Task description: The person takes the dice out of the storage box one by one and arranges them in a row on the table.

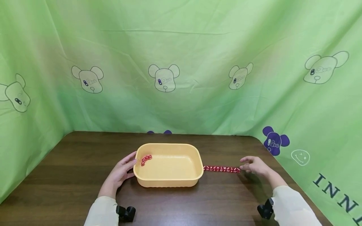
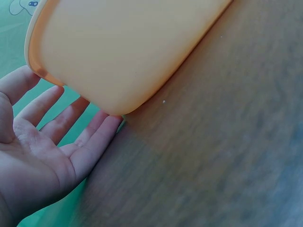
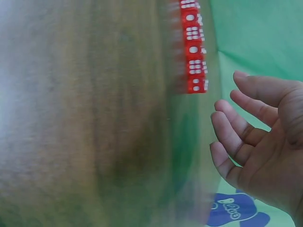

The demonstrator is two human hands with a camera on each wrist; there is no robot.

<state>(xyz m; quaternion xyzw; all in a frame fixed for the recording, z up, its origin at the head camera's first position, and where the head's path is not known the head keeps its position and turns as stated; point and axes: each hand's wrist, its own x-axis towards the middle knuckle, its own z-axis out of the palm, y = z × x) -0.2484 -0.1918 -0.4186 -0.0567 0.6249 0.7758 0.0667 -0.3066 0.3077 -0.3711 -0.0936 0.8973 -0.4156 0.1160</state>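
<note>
A yellow plastic basin (image 1: 167, 183) stands on the table, and a short curved line of red dice (image 1: 145, 159) lies inside at its left end. My left hand (image 1: 123, 170) rests its extended fingertips against the basin's left wall; in the left wrist view, the fingers (image 2: 97, 151) reach the lower edge of that wall. From the basin's right side a straight row of red dice (image 1: 222, 169) with white pips runs across the table. Just past the row's right end is my right hand (image 1: 255, 166), its fingers loosely bent. The right wrist view shows a gap between this hand and the last die (image 3: 197, 86).
The brown wooden table (image 1: 70, 175) has a green cloth (image 1: 198, 103) with bear-head drawings hanging behind it and at both sides. A black wrist camera (image 1: 125, 214) sits at the left sleeve, another black camera (image 1: 266, 209) at the right sleeve.
</note>
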